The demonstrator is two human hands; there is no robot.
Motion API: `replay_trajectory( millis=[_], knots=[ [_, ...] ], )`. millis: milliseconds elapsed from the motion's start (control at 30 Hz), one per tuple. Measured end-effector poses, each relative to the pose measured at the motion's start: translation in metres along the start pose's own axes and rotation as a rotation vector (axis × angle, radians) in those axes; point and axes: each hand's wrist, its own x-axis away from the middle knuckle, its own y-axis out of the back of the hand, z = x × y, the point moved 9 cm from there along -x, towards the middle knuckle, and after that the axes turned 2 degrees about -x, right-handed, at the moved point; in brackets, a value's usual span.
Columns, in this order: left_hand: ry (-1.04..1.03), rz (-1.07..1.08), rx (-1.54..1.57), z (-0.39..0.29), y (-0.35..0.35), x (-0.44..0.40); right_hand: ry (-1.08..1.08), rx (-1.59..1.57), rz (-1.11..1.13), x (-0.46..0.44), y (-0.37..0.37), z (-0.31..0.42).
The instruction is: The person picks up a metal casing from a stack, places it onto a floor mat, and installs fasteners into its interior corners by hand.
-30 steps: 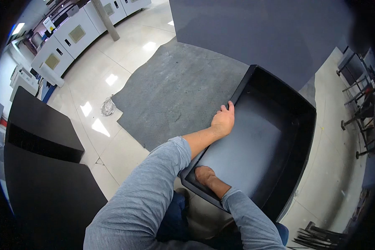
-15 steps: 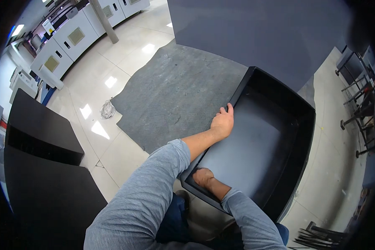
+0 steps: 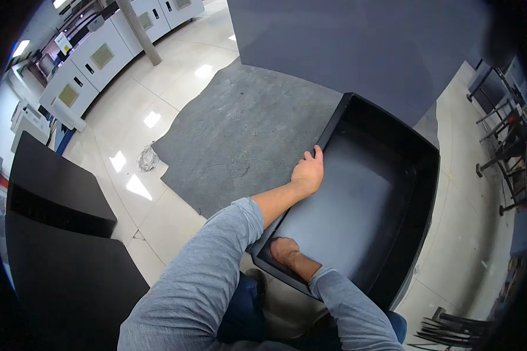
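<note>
While inside the black box (image 3: 360, 193), right hand (image 3: 284, 250), grip unclear; around its rim (image 3: 335, 120), left hand (image 3: 308, 174) in a clasp.

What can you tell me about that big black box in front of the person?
The black box is a shallow, open-topped rectangle with straight walls and a smooth floor that shines greyish. It looks empty apart from the right hand, tucked into its near left corner, fingers hidden. The left hand lies on its left rim. It sits slantwise in view, its open side facing the camera. Its exact material and what supports it can't be told.
</note>
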Motion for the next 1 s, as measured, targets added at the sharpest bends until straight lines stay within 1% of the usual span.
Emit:
replay_trajectory(
  millis=[67, 133, 233, 333, 433, 533, 633, 733, 767, 867, 900, 1000],
  knots=[
    [0.002, 0.011, 0.003, 0.0, 0.0, 0.0, 0.045, 0.049, -0.096, 0.0, -0.002, 0.001],
    [0.002, 0.017, 0.014, 0.0, 0.0, 0.0, 0.031, 0.049, -0.141, 0.003, 0.0, -0.001],
    [0.005, 0.022, 0.01, -0.001, -0.001, 0.001, -0.035, -0.012, 0.032, 0.014, 0.028, 0.003],
    [0.01, 0.018, 0.004, 0.0, -0.001, 0.0, -0.078, -0.033, 0.058, 0.018, 0.04, 0.004],
    [0.001, 0.019, -0.003, -0.001, 0.0, 0.001, -0.051, -0.055, 0.068, 0.015, 0.038, 0.008],
    [-0.014, -0.001, -0.015, -0.001, 0.003, 0.001, -0.017, -0.039, 0.08, 0.007, 0.017, 0.003],
    [-0.012, -0.026, -0.024, 0.0, 0.001, 0.0, -0.046, -0.054, 0.05, 0.002, 0.005, -0.001],
    [0.005, -0.039, -0.024, 0.002, -0.003, -0.002, -0.094, -0.069, 0.11, -0.002, -0.003, -0.008],
    [-0.002, -0.042, -0.022, 0.001, -0.003, -0.004, -0.106, -0.127, 0.044, -0.008, -0.018, -0.02],
    [-0.007, -0.036, -0.025, 0.0, -0.004, -0.004, -0.189, -0.251, 0.122, 0.02, 0.031, -0.011],
    [-0.006, -0.028, -0.027, -0.002, -0.002, -0.005, -0.142, -0.23, 0.067, 0.018, 0.03, -0.009],
    [-0.015, -0.028, -0.013, 0.0, -0.007, -0.005, 0.088, -0.118, 0.115, 0.011, 0.011, 0.002]
  ],
)
